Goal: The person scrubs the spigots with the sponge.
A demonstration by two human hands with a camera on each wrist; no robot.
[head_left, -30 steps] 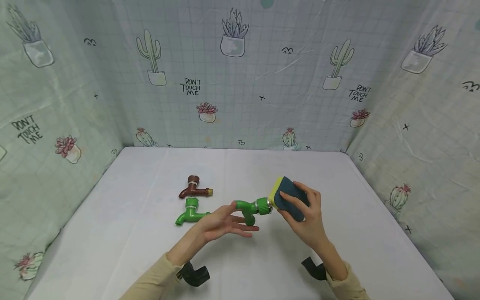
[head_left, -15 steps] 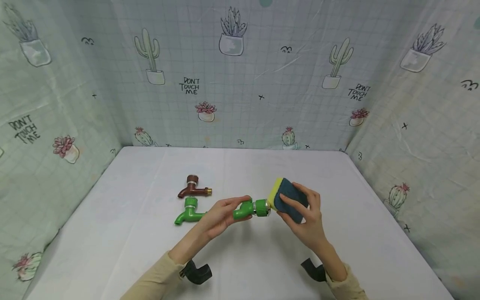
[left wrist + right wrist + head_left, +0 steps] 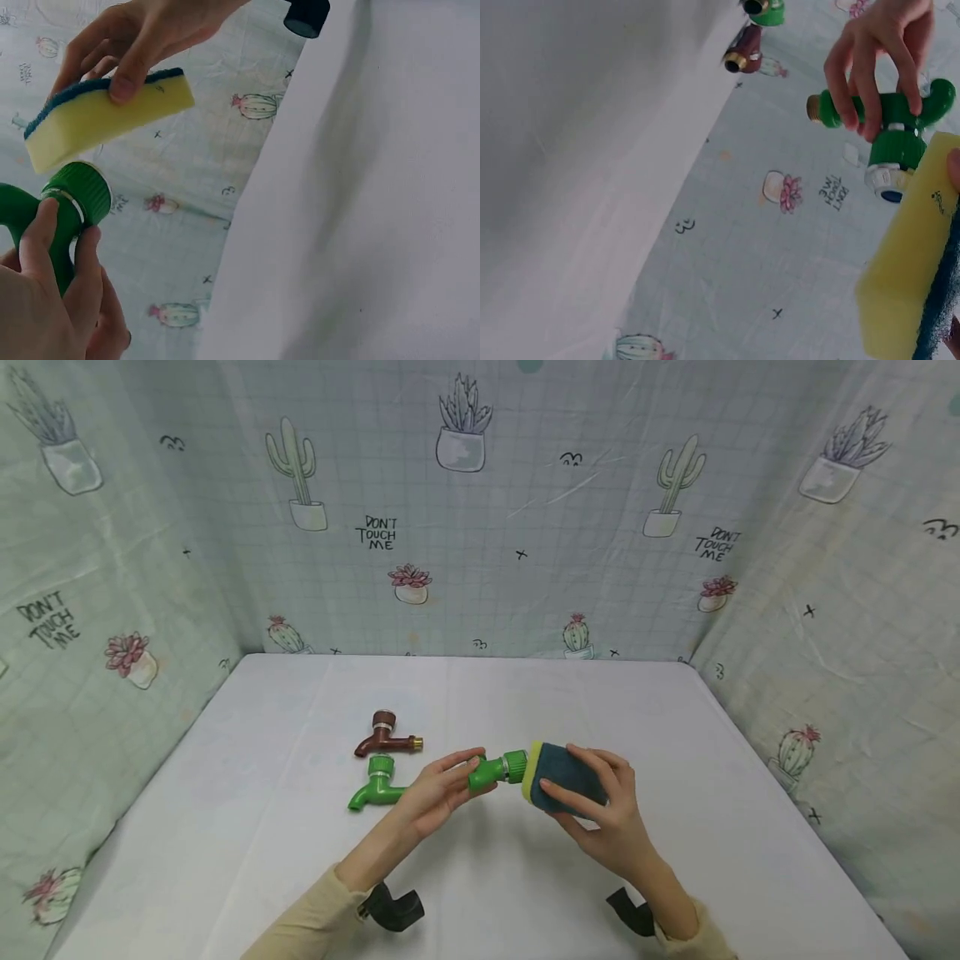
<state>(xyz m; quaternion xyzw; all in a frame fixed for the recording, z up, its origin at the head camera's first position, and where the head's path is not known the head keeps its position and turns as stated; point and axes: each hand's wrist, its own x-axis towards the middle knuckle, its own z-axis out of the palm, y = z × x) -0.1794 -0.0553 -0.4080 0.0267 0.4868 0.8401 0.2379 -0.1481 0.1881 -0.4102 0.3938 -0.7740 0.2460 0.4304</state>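
Sponge [image 3: 564, 787] now lower against green tap [image 3: 491, 770], both hands gripping; "DON'T TOUCH ME" backdrop [image 3: 378, 532].

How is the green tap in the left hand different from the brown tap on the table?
The held green tap is bright green; the brown tap is dark brown with a brass-coloured end. The green one is lifted off the table, gripped by the left hand, with a sponge against its cap; the brown one lies untouched. Both share the same tap shape.
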